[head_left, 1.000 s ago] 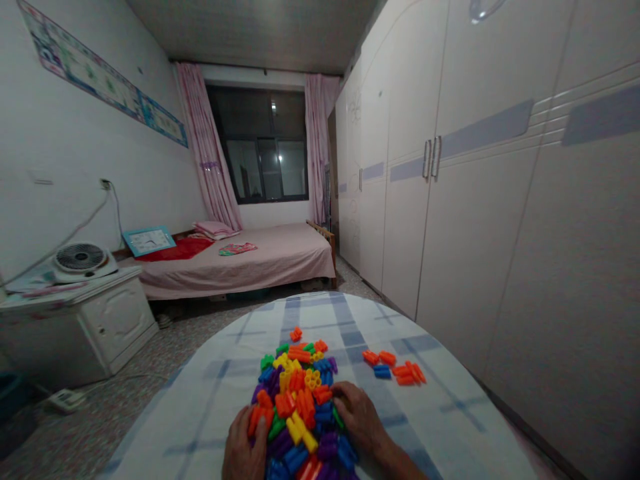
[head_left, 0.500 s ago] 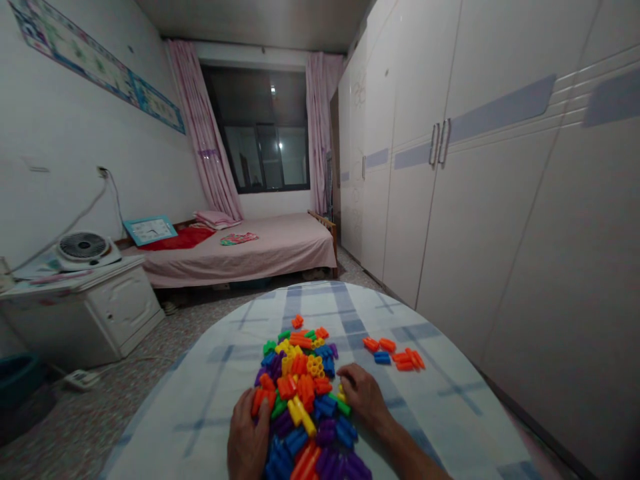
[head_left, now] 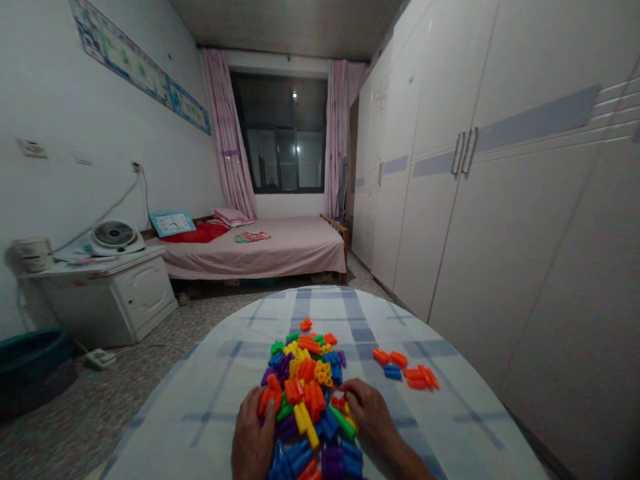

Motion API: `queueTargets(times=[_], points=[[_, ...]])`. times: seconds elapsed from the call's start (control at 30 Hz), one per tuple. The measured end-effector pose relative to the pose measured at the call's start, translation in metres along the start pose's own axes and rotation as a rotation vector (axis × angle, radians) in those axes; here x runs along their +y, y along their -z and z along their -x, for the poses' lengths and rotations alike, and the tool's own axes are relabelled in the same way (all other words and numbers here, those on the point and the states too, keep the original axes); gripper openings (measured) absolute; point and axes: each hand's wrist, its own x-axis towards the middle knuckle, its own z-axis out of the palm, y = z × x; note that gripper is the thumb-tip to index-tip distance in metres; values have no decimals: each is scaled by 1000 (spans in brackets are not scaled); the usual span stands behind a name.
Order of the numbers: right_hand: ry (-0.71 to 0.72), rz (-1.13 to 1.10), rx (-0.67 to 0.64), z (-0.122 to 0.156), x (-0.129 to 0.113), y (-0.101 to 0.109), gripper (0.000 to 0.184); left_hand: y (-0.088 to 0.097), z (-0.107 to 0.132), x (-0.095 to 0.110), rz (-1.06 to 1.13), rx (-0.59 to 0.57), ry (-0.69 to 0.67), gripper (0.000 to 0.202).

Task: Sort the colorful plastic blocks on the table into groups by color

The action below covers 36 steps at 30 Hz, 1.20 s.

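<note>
A heap of small coloured plastic tube blocks (head_left: 306, 380) in orange, yellow, blue, purple and green lies on a round table with a blue-checked white cloth (head_left: 210, 407). My left hand (head_left: 254, 440) rests against the heap's left side, fingers curled over an orange block. On the heap's right edge my right hand (head_left: 369, 415) has its fingertips pinched on a small red-orange block. A separate small group of orange blocks with one blue block (head_left: 406, 372) lies to the right of the heap.
White wardrobes (head_left: 500, 200) line the right wall close to the table. Beyond the table stand a pink bed (head_left: 260, 250) and a white cabinet (head_left: 110, 293) with a fan on top. A dark basin (head_left: 30, 360) and a power strip sit on the floor at left.
The view has shifted slightly right and down. My right hand has moved a little into the heap's edge and closed its fingertips on a block; my left hand stays at the heap's left side.
</note>
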Motion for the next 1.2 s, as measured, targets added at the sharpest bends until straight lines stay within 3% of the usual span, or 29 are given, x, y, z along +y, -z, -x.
queueTargets(times=[0.93, 1.2], points=[[36, 1, 18, -2, 8, -4, 33, -4, 0, -1, 6, 9, -10, 52], [42, 15, 27, 1, -1, 1, 33, 3, 5, 11, -30, 24, -74, 42]])
